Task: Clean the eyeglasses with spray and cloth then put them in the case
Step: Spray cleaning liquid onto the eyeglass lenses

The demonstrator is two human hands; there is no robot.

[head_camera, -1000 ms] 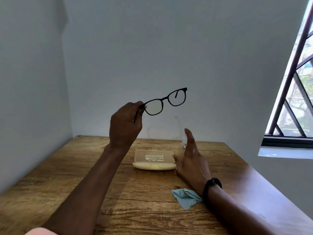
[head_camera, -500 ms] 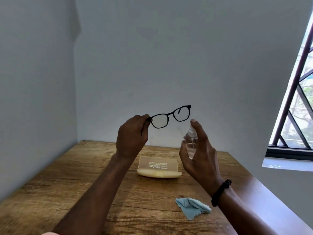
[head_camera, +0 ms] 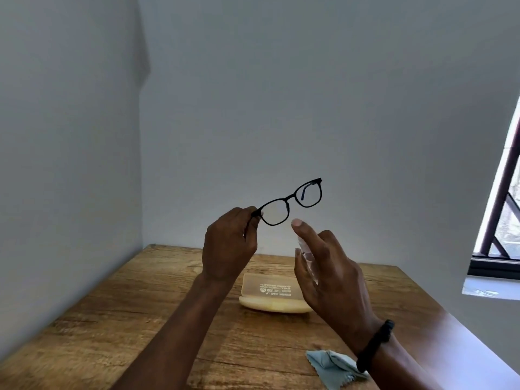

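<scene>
My left hand point(head_camera: 229, 243) pinches the left corner of black-framed eyeglasses point(head_camera: 292, 201), held up in the air above the table. My right hand point(head_camera: 329, 271) grips a small clear spray bottle point(head_camera: 305, 258) just below and to the right of the glasses, index finger resting on its top; most of the bottle is hidden by the fingers. A cream-yellow glasses case point(head_camera: 270, 294) lies open on the wooden table point(head_camera: 140, 319) behind my hands. A crumpled light blue cloth point(head_camera: 329, 367) lies on the table near my right wrist.
Grey walls close in the table on the left and at the back. A barred window point(head_camera: 503, 220) with a sill is at the right. A black band sits on my right wrist.
My right hand lifted the spray bottle off the table and brought it up close under the glasses. The left hand kept the glasses raised.
</scene>
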